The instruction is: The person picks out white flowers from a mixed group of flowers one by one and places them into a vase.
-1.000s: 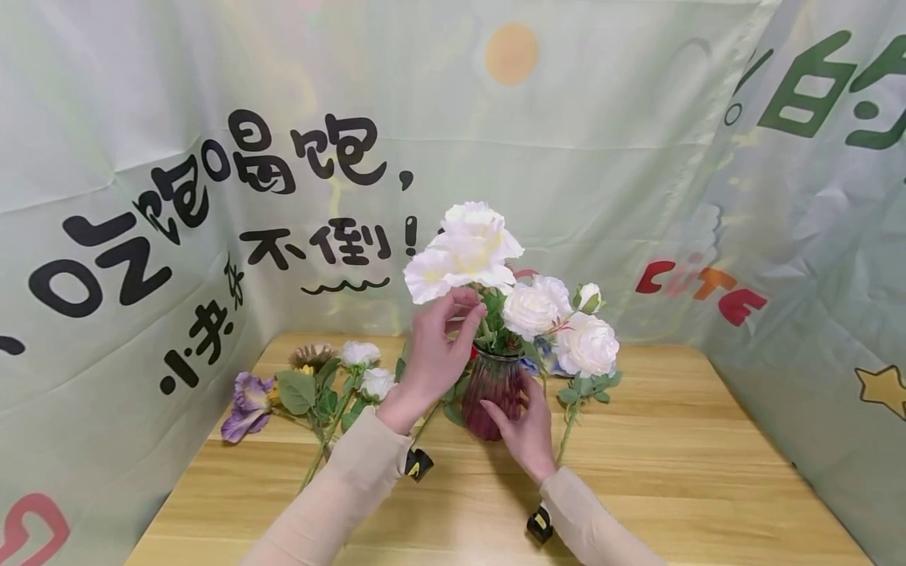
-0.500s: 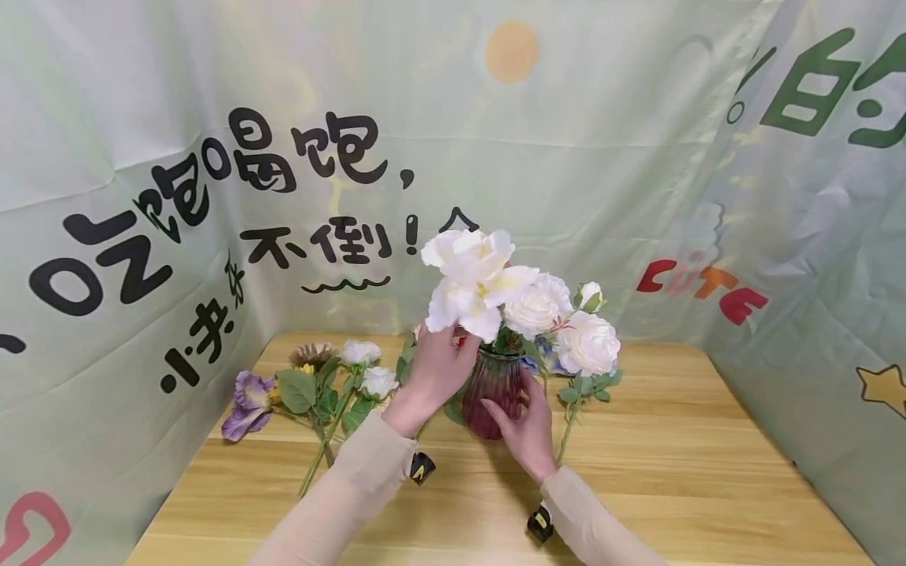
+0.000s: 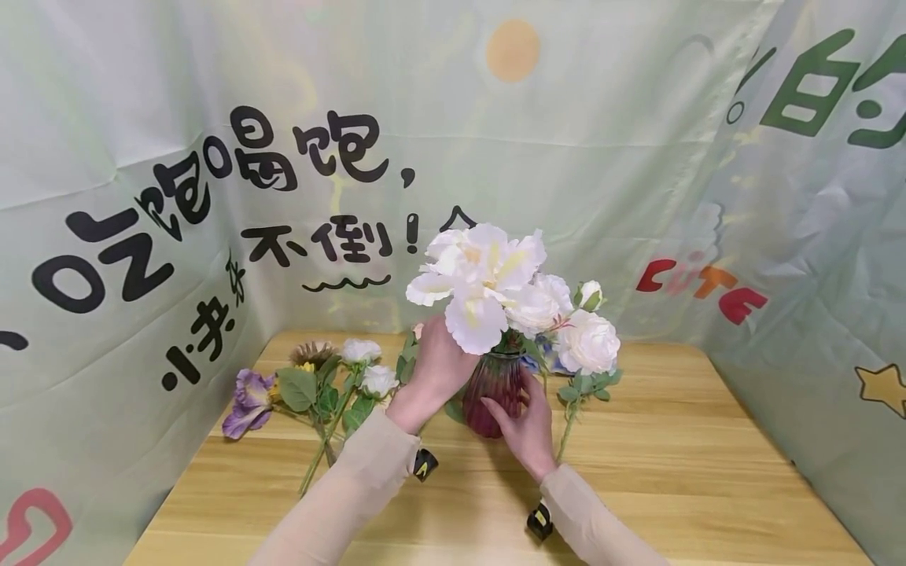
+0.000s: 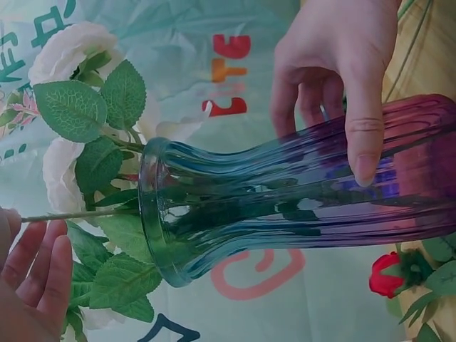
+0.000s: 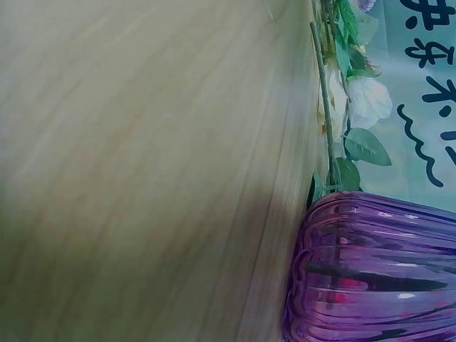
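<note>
Purple iris and loose stems lie far left on wooden table. My left hand pinches white flower stem over vase mouth. Ribbed purple vase stands centre; my right hand curls around it.

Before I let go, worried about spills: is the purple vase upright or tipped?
Upright: the purple vase stands on the wooden table, steadied by the right hand.
</note>
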Demonstrator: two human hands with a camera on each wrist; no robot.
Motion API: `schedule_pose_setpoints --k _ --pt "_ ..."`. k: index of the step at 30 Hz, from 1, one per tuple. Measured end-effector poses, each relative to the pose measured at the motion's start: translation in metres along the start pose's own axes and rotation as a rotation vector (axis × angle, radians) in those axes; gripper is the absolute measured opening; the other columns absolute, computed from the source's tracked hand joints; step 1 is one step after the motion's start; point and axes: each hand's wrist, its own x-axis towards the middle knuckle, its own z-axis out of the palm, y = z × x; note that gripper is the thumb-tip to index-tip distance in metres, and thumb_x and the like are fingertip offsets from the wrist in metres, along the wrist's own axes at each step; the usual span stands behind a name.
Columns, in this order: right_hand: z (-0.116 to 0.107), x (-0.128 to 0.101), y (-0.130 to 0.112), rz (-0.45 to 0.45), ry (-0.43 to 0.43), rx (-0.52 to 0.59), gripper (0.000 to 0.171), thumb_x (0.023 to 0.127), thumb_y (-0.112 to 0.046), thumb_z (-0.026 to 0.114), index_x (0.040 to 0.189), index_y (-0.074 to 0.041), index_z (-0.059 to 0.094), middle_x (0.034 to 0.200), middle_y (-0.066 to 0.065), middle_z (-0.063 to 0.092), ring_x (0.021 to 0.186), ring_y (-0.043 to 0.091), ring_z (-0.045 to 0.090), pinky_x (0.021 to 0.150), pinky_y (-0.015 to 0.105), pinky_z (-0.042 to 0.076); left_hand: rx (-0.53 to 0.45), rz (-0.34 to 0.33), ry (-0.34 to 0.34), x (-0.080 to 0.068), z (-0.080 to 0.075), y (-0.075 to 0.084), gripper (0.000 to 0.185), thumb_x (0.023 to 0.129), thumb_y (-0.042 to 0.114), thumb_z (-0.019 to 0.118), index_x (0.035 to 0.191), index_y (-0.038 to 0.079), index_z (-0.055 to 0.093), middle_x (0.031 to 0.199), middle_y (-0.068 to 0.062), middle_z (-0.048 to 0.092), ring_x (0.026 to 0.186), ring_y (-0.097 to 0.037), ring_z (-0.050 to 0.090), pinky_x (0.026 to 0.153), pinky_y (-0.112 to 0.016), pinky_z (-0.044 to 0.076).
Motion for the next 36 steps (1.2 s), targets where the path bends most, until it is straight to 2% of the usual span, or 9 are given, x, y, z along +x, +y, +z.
schedule_pose_setpoints --k 8,14,18,20,22,24,26,31,36 --pt "0.000 -0.001 0.001 -0.014 0.008 -0.005 0.079 0.079 -0.017 0.087 0.143 0.005 0.046 0.135 0.027 0.059 0.122 0.041 0.061 0.091 0.054 0.058 -0.003 -0.007 0.040 -0.002 0.004 -0.003 0.014 0.091 0.004 0.064 0.103 0.000 0.067 0.091 -0.016 0.073 0.082 -0.030 0.072 0.074 -0.044 0.058" --pt "0.001 -0.003 0.001 -0.007 -0.002 0.004 0.081 0.079 -0.017 0.087 0.144 0.006 0.044 0.137 0.028 0.057 0.123 0.042 0.060 0.092 0.053 0.058 -0.065 0.008 0.104 0.000 0.006 -0.004 0.020 0.095 0.007 0.061 0.114 0.001 0.064 0.113 -0.017 0.068 0.117 -0.033 0.063 0.103 -0.051 0.048" --pt "0.001 -0.003 0.000 -0.006 -0.001 0.001 0.081 0.080 -0.017 0.087 0.145 0.006 0.044 0.137 0.028 0.057 0.123 0.042 0.060 0.092 0.053 0.058 -0.040 -0.009 0.092 -0.001 0.005 -0.001 0.020 0.095 0.008 0.062 0.113 0.000 0.064 0.110 -0.018 0.069 0.111 -0.033 0.065 0.098 -0.051 0.051" --pt "0.000 -0.002 0.000 -0.011 0.003 -0.002 0.080 0.080 -0.016 0.086 0.144 0.006 0.045 0.137 0.028 0.058 0.123 0.042 0.060 0.092 0.054 0.058 -0.020 -0.024 0.060 -0.002 0.005 0.000 0.021 0.095 0.006 0.061 0.114 0.000 0.064 0.102 -0.017 0.068 0.098 -0.032 0.066 0.090 -0.049 0.053" --pt "0.000 -0.001 0.000 -0.016 0.005 -0.001 0.079 0.080 -0.016 0.086 0.144 0.006 0.045 0.136 0.027 0.058 0.123 0.042 0.060 0.091 0.054 0.058 -0.032 -0.047 0.019 -0.004 0.004 0.001 0.027 0.095 0.004 0.060 0.121 0.000 0.061 0.109 -0.018 0.067 0.102 -0.031 0.065 0.092 -0.049 0.053" --pt "0.000 -0.001 0.000 -0.019 0.004 -0.007 0.079 0.080 -0.016 0.086 0.144 0.005 0.045 0.136 0.027 0.058 0.123 0.041 0.060 0.091 0.054 0.058 -0.057 -0.057 -0.017 -0.006 0.005 0.002 0.027 0.094 0.002 0.060 0.121 0.001 0.062 0.106 -0.016 0.068 0.096 -0.028 0.066 0.088 -0.045 0.055" --pt "0.000 -0.001 0.001 -0.024 0.001 -0.014 0.076 0.081 -0.016 0.086 0.143 0.004 0.047 0.135 0.026 0.059 0.122 0.041 0.060 0.091 0.054 0.058 -0.066 -0.052 -0.051 -0.008 0.006 0.003 0.025 0.092 -0.002 0.061 0.116 0.001 0.063 0.103 -0.014 0.070 0.091 -0.026 0.068 0.083 -0.040 0.057" --pt "0.000 -0.001 0.002 -0.044 0.000 -0.011 0.069 0.080 -0.015 0.086 0.138 0.000 0.051 0.129 0.021 0.062 0.119 0.037 0.062 0.089 0.054 0.058 0.034 -0.008 -0.087 -0.012 0.012 0.001 0.015 0.084 -0.003 0.068 0.097 0.005 0.067 0.086 -0.009 0.073 0.077 -0.025 0.071 0.068 -0.032 0.057" --pt "0.001 0.000 0.004 -0.073 0.004 0.012 0.060 0.078 -0.010 0.087 0.129 -0.005 0.055 0.118 0.012 0.065 0.106 0.021 0.063 0.086 0.048 0.060 -0.030 -0.101 -0.129 -0.014 0.016 -0.001 0.028 0.082 0.001 0.074 0.110 0.004 0.070 0.099 -0.013 0.077 0.093 -0.027 0.075 0.082 -0.035 0.061"
